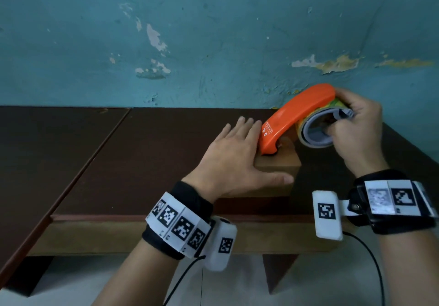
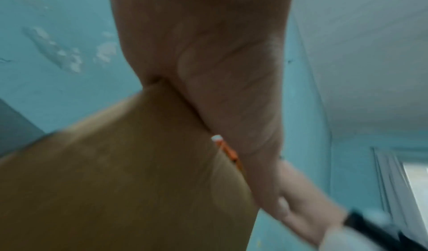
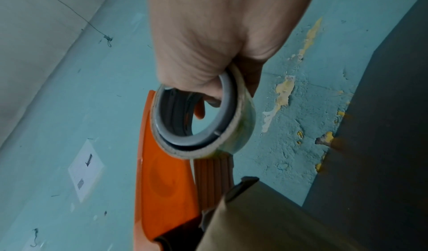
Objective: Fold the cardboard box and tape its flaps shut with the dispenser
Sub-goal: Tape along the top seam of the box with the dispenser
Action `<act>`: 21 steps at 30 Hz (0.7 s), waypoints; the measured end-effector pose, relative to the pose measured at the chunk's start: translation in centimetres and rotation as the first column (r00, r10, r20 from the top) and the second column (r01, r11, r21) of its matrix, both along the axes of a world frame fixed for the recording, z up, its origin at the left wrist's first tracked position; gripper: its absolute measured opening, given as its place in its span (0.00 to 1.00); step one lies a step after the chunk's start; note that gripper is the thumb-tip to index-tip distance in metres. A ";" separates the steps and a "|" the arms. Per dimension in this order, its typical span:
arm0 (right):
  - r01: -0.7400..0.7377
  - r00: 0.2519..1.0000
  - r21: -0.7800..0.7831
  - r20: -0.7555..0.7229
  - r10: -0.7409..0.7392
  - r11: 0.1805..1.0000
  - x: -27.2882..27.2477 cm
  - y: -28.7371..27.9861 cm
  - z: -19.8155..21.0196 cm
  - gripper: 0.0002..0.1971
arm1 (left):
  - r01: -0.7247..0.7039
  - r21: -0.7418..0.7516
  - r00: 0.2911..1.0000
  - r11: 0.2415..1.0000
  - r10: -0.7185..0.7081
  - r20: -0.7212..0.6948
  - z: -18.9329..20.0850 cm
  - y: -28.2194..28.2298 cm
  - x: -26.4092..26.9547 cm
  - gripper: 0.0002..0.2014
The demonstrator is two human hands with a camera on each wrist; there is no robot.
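A small brown cardboard box (image 1: 278, 165) stands on the dark table (image 1: 147, 153) near its front edge. My left hand (image 1: 234, 160) lies flat on the box's top with fingers straight and the thumb along its near edge; the left wrist view shows the palm (image 2: 208, 72) pressed on the box (image 2: 120, 181). My right hand (image 1: 356, 125) grips the orange tape dispenser (image 1: 294, 115) by its tape roll (image 1: 316, 134), fingers hooked through the grey core (image 3: 197, 115). The dispenser's nose (image 1: 268, 151) touches the box top beside my left fingers. In the right wrist view the dispenser (image 3: 162, 181) meets the box (image 3: 266, 218).
A teal wall (image 1: 213, 32) with peeling paint rises right behind the table. A seam (image 1: 95, 153) splits the tabletop to the left of the box. Black cables (image 1: 370, 258) hang from both wrist cameras below the table's front edge.
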State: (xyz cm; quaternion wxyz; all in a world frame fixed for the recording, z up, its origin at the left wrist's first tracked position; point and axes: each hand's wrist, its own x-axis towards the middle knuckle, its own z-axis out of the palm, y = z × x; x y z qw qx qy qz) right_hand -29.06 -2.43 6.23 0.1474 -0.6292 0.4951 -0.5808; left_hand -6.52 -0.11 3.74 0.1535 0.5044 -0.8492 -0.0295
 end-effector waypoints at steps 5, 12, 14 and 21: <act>-0.020 0.992 0.047 0.122 0.014 0.999 0.0 -0.2 -0.4 0.42 | -0.002 -0.021 0.990 1.000 0.005 0.141 -0.9 -0.6 -0.4 0.63; -0.106 0.801 0.004 0.593 0.083 0.994 0.8 -0.9 -1.5 0.35 | -0.012 0.009 0.990 1.000 0.011 0.139 -0.8 -0.6 -0.5 0.61; -0.177 0.630 -0.030 0.764 0.136 0.984 1.3 -1.1 -2.5 0.30 | -0.013 0.012 0.992 1.000 0.011 0.128 -0.8 -0.7 -0.5 0.61; -0.408 0.265 -0.183 0.914 0.307 0.895 2.7 -0.5 -2.9 0.24 | -0.033 0.000 0.992 0.999 0.033 0.124 -0.8 -0.7 -0.6 0.61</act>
